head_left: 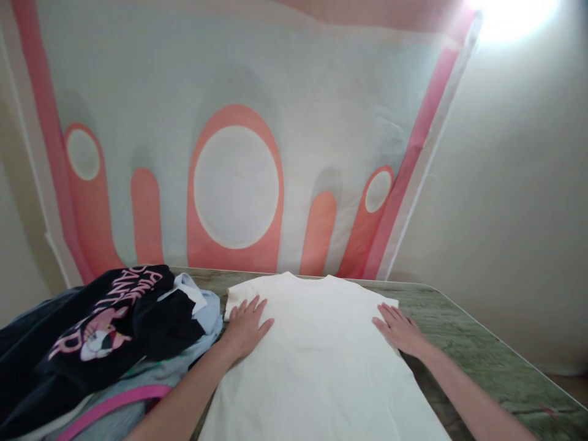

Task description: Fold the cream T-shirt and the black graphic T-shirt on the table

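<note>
White T-shirt [316,361] lies on the table [482,343], collar by the far edge, long axis running toward the person — left hand [248,327] and right hand [401,329] equally near, fingers extended flat upon it, gripping nothing.

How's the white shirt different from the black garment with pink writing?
The white shirt lies spread flat; the black garment lies rumpled on other clothes. The white shirt's visible side looks plain; the black garment has pink lettering and a pink cartoon. Both are fabric.
</note>
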`<state>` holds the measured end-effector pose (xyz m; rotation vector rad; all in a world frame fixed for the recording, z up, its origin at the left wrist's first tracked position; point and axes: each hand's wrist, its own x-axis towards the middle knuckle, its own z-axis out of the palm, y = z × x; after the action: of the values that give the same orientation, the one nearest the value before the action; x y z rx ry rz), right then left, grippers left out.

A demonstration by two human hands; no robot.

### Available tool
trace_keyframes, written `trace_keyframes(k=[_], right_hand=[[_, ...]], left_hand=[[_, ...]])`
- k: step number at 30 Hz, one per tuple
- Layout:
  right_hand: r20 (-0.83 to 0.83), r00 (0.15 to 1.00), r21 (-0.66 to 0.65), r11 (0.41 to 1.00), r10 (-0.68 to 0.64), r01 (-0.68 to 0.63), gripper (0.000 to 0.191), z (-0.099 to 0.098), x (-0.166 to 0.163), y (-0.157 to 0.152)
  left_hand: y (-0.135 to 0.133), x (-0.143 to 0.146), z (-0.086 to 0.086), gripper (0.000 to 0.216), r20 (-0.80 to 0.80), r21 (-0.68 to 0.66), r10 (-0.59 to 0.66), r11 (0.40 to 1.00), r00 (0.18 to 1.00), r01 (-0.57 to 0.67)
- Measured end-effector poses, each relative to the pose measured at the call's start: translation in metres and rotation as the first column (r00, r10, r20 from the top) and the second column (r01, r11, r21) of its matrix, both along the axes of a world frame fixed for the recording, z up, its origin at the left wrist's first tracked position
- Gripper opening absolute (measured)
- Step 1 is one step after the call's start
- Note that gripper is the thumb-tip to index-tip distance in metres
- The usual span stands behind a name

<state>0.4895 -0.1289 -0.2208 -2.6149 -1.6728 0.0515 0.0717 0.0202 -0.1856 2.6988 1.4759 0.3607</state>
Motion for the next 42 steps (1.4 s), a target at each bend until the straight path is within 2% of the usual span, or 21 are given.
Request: trace_keyframes(k=[3, 5, 9, 11, 17, 20, 22, 25, 27, 30, 33, 36, 37, 39, 42], right_hand=[[-0.024, 0.998, -0.023, 0.998, -0.060, 0.060, 0.063, 0.006, 0.017, -0.001], [-0.021, 0.997, -0.011, 0.998, -0.069, 0.068, 0.058, 0.016, 0.017, 0.007], [-0.017, 0.996, 0.066, 0.994, 0.091, -0.090, 0.051, 0.035, -0.004, 0.041], [-0.032, 0.982, 0.077, 0.980, 0.185, -0.182, 0.046, 0.036, -0.022, 0.063], [-0.081, 0.920, 0.126, 0.919, 0.384, -0.373, 0.048, 0.025, -0.087, 0.109], [-0.133, 0.866, 0.160, 0.873, 0.482, -0.461, 0.051, 0.022, -0.109, 0.117], [-0.143, 0.848, 0.166, 0.857, 0.510, -0.487, 0.054, 0.021, -0.109, 0.118], [-0.119, 0.908, 0.115, 0.914, 0.402, -0.390, 0.060, 0.018, -0.083, 0.115], [-0.092, 0.965, 0.070, 0.968, 0.247, -0.241, 0.061, 0.014, -0.054, 0.110], [-0.059, 0.997, 0.060, 0.997, 0.055, -0.052, 0.060, 0.008, -0.011, 0.103], [-0.039, 0.999, 0.062, 0.998, -0.025, 0.027, 0.058, 0.010, 0.005, 0.101], [0.016, 1.000, 0.155, 0.988, -0.001, -0.002, 0.057, 0.020, -0.017, 0.107], [0.020, 0.999, 0.186, 0.981, 0.047, -0.050, 0.058, 0.024, -0.031, 0.109], [-0.054, 0.978, 0.161, 0.969, 0.200, -0.189, 0.059, 0.029, -0.066, 0.113], [-0.150, 0.898, 0.144, 0.908, 0.414, -0.394, 0.063, 0.031, -0.114, 0.111]], left_hand=[[0.009, -0.002, 0.006, 0.044, 0.055, 0.025, 0.023, 0.999, 0.998, -0.024], [0.016, -0.004, 0.009, 0.037, 0.063, 0.067, 0.113, 0.991, 0.992, -0.117], [0.037, -0.004, 0.009, 0.038, 0.057, 0.083, 0.350, 0.932, 0.935, -0.353], [0.052, -0.001, 0.010, 0.037, 0.100, 0.042, 0.409, 0.909, 0.907, -0.414], [0.099, 0.004, 0.014, 0.043, 0.295, -0.056, 0.413, 0.908, 0.862, -0.416], [0.110, -0.001, 0.011, 0.027, 0.309, -0.085, 0.379, 0.924, 0.872, -0.372], [0.111, -0.004, 0.010, 0.017, 0.317, -0.064, 0.341, 0.939, 0.885, -0.338], [0.107, -0.005, 0.011, 0.016, 0.344, -0.009, 0.335, 0.935, 0.877, -0.354], [0.102, -0.004, 0.014, 0.017, 0.346, 0.011, 0.375, 0.915, 0.860, -0.403], [0.093, -0.002, 0.018, 0.020, 0.312, 0.026, 0.410, 0.898, 0.857, -0.439], [0.083, 0.000, 0.020, 0.022, 0.243, 0.078, 0.401, 0.900, 0.883, -0.429], [0.076, 0.008, 0.022, 0.026, 0.178, 0.223, 0.365, 0.890, 0.914, -0.399], [0.074, 0.013, 0.023, 0.030, 0.159, 0.257, 0.331, 0.896, 0.930, -0.363], [0.068, 0.026, 0.023, 0.034, 0.115, 0.246, 0.217, 0.939, 0.969, -0.240], [0.060, 0.044, 0.016, 0.039, 0.062, 0.079, 0.008, 0.997, 0.998, -0.013]])
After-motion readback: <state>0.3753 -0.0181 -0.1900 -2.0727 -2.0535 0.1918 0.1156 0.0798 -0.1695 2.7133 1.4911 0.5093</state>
